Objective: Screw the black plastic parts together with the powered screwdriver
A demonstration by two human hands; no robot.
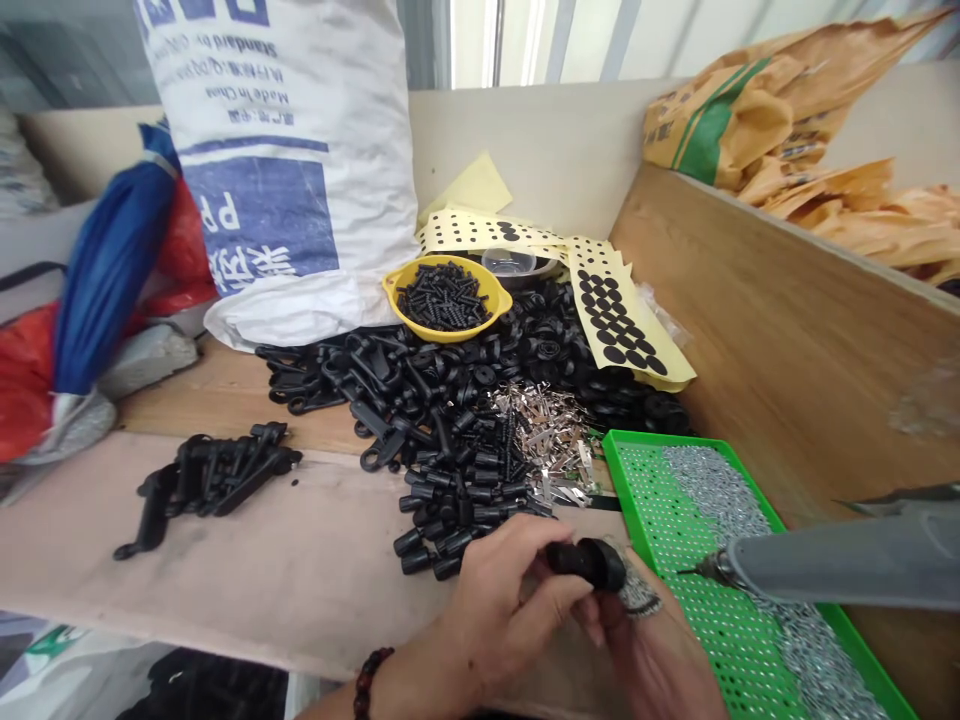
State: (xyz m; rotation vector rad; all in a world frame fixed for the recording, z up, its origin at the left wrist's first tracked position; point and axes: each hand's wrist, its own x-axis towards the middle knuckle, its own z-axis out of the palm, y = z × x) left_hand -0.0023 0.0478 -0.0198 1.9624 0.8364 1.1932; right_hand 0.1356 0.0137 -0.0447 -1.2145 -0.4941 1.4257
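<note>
Here's your left hand (499,585), low in the middle of the view, thumb and fingers pinched on a black part (589,563), its rounded end pointing right. Your right hand (649,645) is close in behind and below it, fingers curled under the part; they're half hidden, so I can't tell whether they grip it too. Both hands are over the near side of the table (337,590).

Just past your left knuckles lie black cylinders (420,560), with metal clips (544,430) heaped beyond. To your right, there's the green tray (720,630), holding small silvery pieces (712,480), and a grey driver (840,555) reaching in over it, bit pointing left.

Look farther back: a yellow bowl (442,335) full of black screws (444,297), dotted sticker sheets (619,320) to its right, a big white sack (300,150) behind to its left. Over on your left, a separate pile of black arms (217,475) lies well apart from your hands.
</note>
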